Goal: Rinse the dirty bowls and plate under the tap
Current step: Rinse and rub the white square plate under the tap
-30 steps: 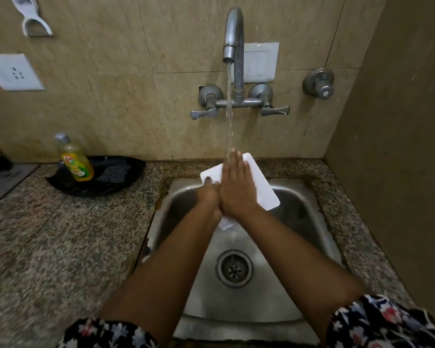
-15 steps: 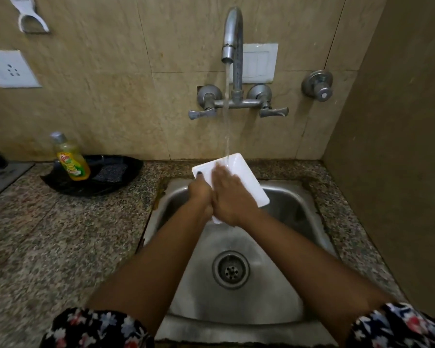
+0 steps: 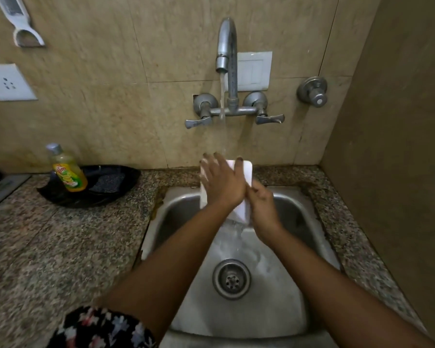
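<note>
Granite counter [image 3: 60, 247], steel sink [image 3: 299, 214] — left hand [image 3: 222, 183] flat on plate [image 3: 246, 172], right hand [image 3: 263, 204] seemingly gripping its edge.

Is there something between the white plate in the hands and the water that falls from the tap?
Partly. The left hand lies spread over the white square plate, and the stream from the curved metal tap comes down at its fingers. The right hand holds the plate's right edge, beside the stream.

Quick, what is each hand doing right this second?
Left hand: open, fingers straight and spread, pressed flat on the white plate under the running tap.
Right hand: fingers curled on the plate's lower right edge, holding it.
</note>
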